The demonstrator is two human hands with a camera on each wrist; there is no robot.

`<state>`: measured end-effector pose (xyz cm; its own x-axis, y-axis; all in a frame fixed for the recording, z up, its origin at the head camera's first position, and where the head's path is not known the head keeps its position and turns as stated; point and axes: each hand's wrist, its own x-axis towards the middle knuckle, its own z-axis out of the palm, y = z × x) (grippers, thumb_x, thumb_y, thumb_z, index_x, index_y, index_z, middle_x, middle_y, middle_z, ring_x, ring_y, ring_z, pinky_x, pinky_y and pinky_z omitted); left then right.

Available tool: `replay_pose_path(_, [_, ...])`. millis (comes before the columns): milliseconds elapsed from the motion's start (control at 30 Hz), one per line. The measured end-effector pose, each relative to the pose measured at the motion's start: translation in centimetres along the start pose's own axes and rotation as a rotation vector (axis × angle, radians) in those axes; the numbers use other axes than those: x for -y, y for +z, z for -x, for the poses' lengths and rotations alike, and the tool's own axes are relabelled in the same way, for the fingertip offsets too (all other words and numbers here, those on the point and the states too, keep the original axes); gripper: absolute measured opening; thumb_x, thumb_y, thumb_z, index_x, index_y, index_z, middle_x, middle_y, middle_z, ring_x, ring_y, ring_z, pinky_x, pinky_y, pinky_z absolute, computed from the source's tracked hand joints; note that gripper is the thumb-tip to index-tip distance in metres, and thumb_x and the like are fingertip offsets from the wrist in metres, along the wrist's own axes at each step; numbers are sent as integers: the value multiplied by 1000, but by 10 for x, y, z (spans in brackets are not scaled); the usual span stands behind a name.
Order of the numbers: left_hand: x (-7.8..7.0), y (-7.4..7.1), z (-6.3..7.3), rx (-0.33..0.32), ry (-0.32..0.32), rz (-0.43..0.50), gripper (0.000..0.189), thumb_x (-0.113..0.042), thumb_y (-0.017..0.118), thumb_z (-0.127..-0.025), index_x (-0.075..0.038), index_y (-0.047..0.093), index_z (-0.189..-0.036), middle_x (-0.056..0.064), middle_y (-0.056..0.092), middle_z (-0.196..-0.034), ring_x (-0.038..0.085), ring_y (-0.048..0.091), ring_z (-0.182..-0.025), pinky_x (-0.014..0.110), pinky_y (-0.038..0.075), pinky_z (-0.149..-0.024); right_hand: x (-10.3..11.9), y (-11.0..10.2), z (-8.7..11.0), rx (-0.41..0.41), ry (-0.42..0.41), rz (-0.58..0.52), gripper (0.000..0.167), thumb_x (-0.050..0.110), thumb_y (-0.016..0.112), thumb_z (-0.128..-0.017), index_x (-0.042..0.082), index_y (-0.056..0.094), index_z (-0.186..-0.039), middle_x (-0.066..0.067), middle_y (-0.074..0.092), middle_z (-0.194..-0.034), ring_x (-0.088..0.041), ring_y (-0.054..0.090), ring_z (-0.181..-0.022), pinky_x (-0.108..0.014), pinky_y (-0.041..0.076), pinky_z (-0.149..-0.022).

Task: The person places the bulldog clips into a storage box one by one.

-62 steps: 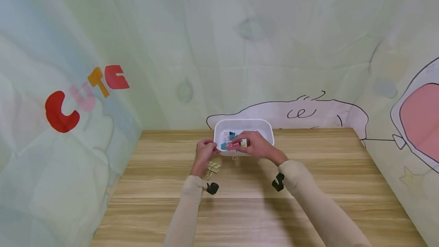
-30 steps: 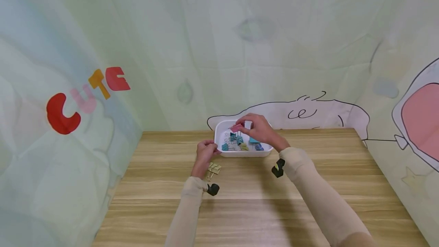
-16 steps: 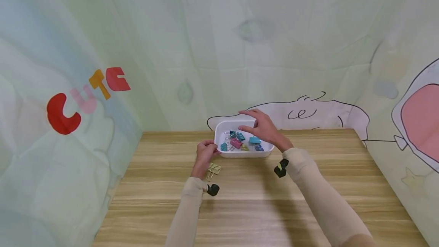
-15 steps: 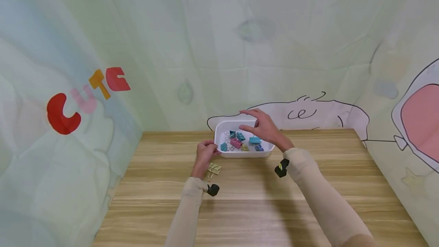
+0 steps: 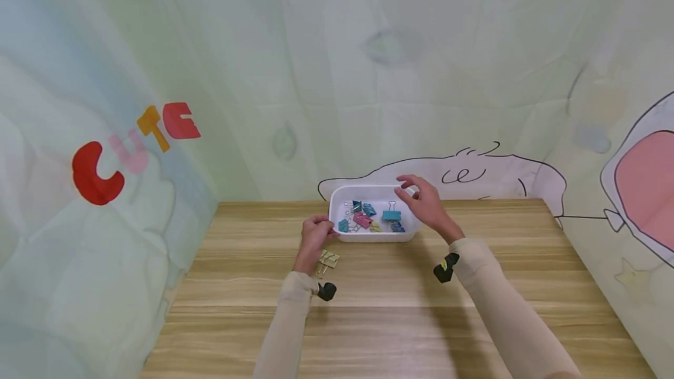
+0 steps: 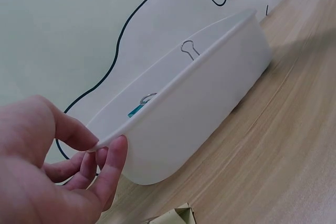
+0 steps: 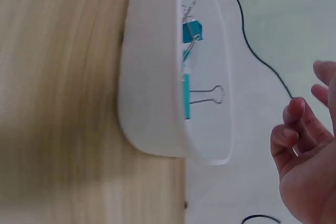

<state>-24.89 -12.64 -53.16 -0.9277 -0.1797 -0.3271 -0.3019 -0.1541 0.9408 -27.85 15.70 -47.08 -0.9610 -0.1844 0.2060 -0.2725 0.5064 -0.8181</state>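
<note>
My left hand (image 5: 314,237) pinches the left front corner of a white plastic tray (image 5: 376,237) by its rim; the left wrist view shows thumb and fingers on either side of that rim. Inside the tray lie several binder clips: a pink binder clip (image 5: 361,219), a light blue binder clip (image 5: 392,215), a yellow binder clip (image 5: 375,227), a dark blue binder clip (image 5: 397,227) and some teal ones. Above the tray's right end hovers my right hand (image 5: 425,203), fingers loosely bent, holding nothing.
A gold binder clip (image 5: 329,258) lies on the wooden table (image 5: 368,332) beside my left wrist, in front of the tray. Close behind the tray hangs a printed cloth backdrop (image 5: 337,104), which also rises along both sides of the table.
The right hand carried the pink binder clip over the tray and let it go among the others. Since then it has moved right. The left hand has stayed at the tray's corner.
</note>
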Motion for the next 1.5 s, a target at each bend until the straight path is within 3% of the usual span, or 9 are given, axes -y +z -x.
replay_pose_path(200, [-1, 2, 0, 0, 1, -14, 35, 4, 58, -96, 15, 54, -129, 23, 56, -111, 34, 68, -95, 30, 64, -79, -26, 0, 16, -97, 199, -51, 40, 30, 58, -107, 1, 58, -134, -20, 60, -117, -33, 56, -100, -36, 52, -80])
replay_pose_path(433, [-1, 3, 0, 0, 8, -28, 35, 5, 57, -95, 16, 54, -128, 23, 56, -110, 32, 68, -91, 30, 64, -78, -57, 6, 35, -89, 339, -82, 39, 28, 57, -107, 0, 55, -135, -22, 58, -118, -32, 54, -104, -30, 50, -75])
replay_pose_path(700, [-3, 5, 2, -1, 1, -31, 35, 4, 57, -96, 15, 54, -130, 24, 57, -112, 32, 67, -94, 31, 63, -80, -67, 14, 47, -89, 379, -147, 37, 23, 56, -107, 6, 49, -139, -21, 57, -112, -30, 56, -94, -29, 51, -71])
replay_pose_path(967, [-2, 7, 2, -5, -7, -37, 34, 4, 57, -97, 14, 55, -130, 24, 57, -115, 36, 67, -100, 31, 63, -81, -72, 17, 50, -93, 430, -211, 31, 20, 52, -109, 4, 47, -136, -14, 62, -93, -25, 58, -79, -25, 48, -63])
replay_pose_path(1500, [-1, 0, 2, 24, 3, -34, 37, 3, 58, -99, 14, 52, -133, 26, 57, -119, 34, 67, -100, 39, 61, -92, -70, 22, 43, -110, 442, -255, 27, 14, 51, -108, -1, 48, -131, -11, 54, -91, -20, 54, -77, -24, 47, -63])
